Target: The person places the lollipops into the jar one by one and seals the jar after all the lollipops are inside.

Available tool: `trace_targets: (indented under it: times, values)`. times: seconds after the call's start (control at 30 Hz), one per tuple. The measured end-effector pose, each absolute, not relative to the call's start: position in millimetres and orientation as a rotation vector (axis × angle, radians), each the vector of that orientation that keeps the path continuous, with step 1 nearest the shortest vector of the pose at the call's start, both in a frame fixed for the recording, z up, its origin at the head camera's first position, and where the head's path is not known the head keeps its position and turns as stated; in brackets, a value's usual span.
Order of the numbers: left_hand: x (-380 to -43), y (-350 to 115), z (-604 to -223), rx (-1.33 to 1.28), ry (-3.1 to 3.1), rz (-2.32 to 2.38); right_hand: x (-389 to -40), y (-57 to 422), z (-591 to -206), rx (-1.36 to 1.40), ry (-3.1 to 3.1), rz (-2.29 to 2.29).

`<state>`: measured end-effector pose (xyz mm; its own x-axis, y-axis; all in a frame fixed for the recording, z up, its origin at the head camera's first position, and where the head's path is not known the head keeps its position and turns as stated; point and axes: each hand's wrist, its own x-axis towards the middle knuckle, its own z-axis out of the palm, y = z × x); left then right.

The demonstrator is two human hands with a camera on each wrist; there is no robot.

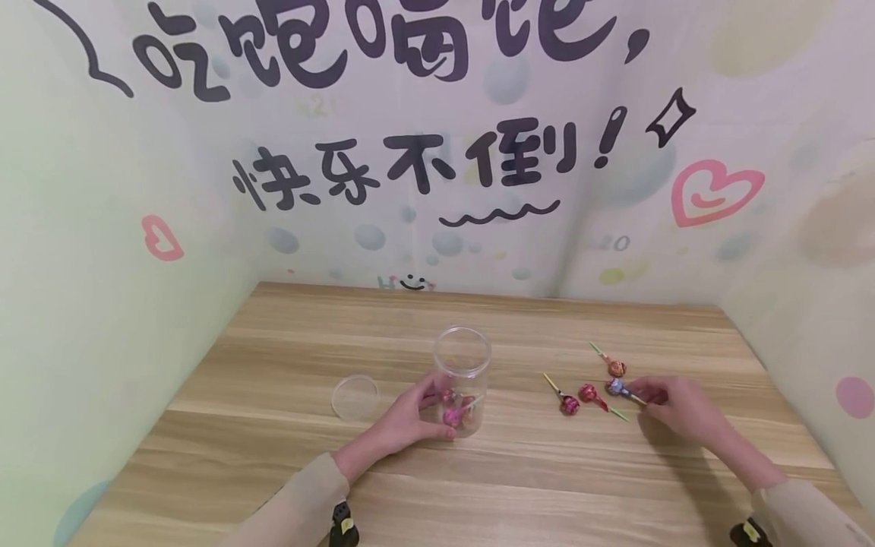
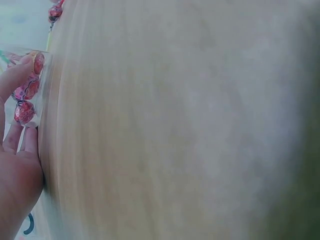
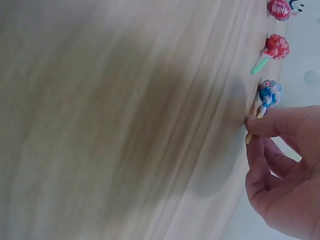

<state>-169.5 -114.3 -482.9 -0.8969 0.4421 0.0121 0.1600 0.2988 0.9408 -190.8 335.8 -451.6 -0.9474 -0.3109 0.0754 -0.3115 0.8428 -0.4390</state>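
Facing black wall lettering (image 1: 424, 171) reading “快乐不倒!”, I see the right hand (image 1: 683, 410) pinching a blue lollipop (image 1: 615, 387) by its stick, candy end jutting leftward just above or on the counter (image 1: 513, 494), the left hand (image 1: 403, 419) curved round a clear jar (image 1: 462, 380).

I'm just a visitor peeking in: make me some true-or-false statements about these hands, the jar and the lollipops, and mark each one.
1. The left hand holds a clear jar. True.
2. The jar is closed. False: its lid lies on the table.
3. The right hand pinches a blue lollipop by its stick. True.
4. No candy is inside the jar. False: several wrapped lollipops are in it.
5. The jar lies on its side. False: it stands upright.
6. A red lollipop lies outside the jar. True.
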Motion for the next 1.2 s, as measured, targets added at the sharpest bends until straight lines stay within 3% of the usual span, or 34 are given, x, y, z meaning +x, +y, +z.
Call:
trace_targets:
  times: [0.57, 1.2]
  values:
    - [-173.6, -112.3, -488.1, 0.572, 2.326, 1.621, -209.7, 338.2, -433.0, 0.624, -2.942, 0.676]
    - [-172.5, -113.7, -485.6, 0.566, 2.322, 1.62, -234.5, 280.5, -361.5, 0.699, -2.955, 0.791]
